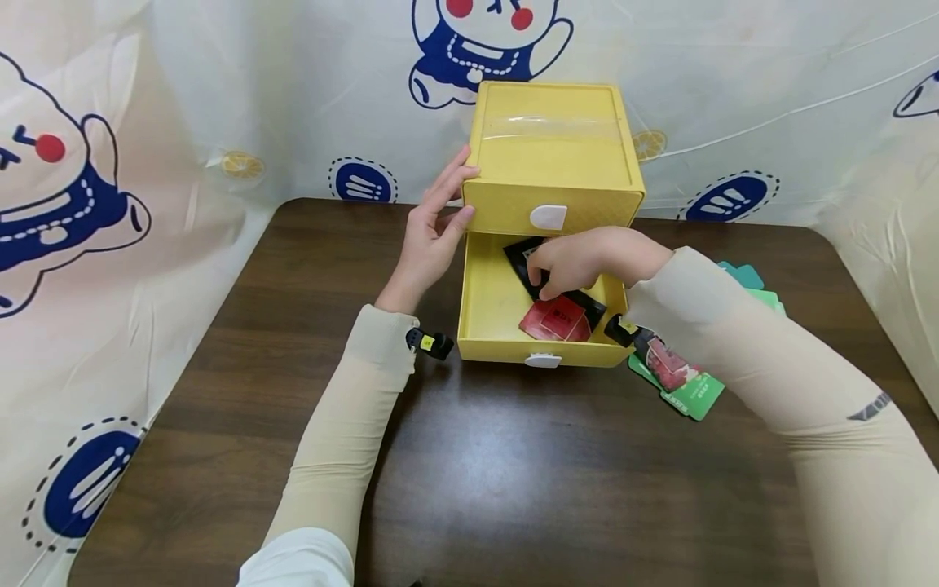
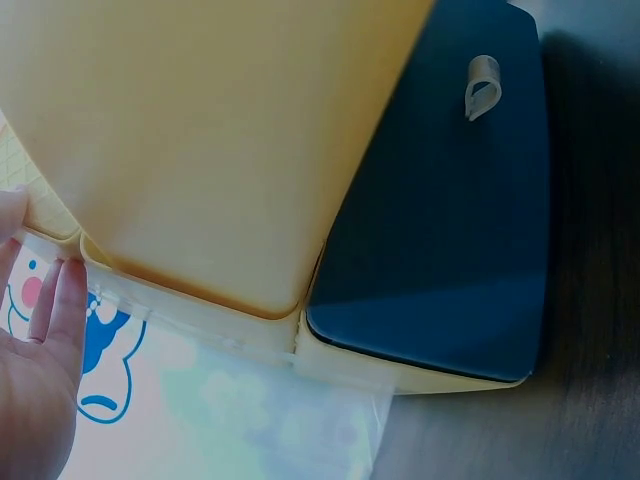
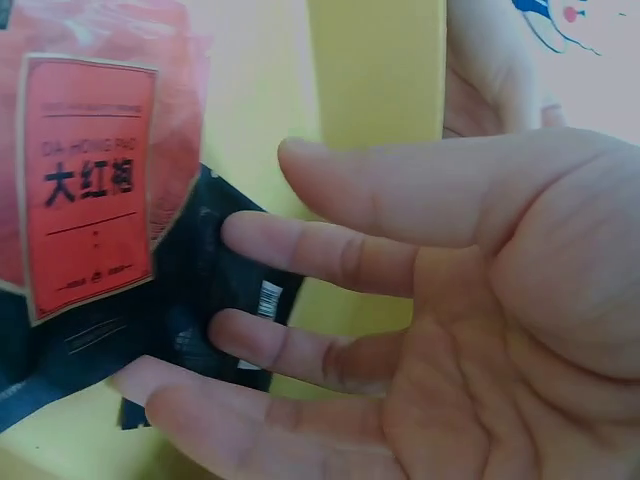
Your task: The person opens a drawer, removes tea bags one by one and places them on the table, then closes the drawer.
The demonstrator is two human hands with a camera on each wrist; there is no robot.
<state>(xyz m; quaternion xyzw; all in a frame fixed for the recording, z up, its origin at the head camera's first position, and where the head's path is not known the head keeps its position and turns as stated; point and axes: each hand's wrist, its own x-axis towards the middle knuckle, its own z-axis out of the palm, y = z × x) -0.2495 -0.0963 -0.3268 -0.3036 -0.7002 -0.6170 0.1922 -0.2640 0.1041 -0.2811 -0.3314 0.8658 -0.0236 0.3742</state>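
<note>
A yellow two-drawer box (image 1: 553,147) stands at the back of the table, its lower drawer (image 1: 487,302) pulled out and its upper one closed. My left hand (image 1: 433,236) rests against the box's left side, fingers along the wall and thumb near the front edge. Inside the lower drawer lie a black packet (image 1: 522,254) and a red packet (image 1: 557,319), the red one labelled Da Hong Pao in the right wrist view. Reaching in from the right, my right hand (image 3: 450,310) has its fingertips on the black packet, the thumb held apart.
Right of the box, partly under my right sleeve, lie a green packet (image 1: 697,397), a dark pink-patterned packet (image 1: 669,364) and teal pieces (image 1: 744,275). A printed cloth (image 1: 293,98) hangs behind the dark wooden table (image 1: 477,489).
</note>
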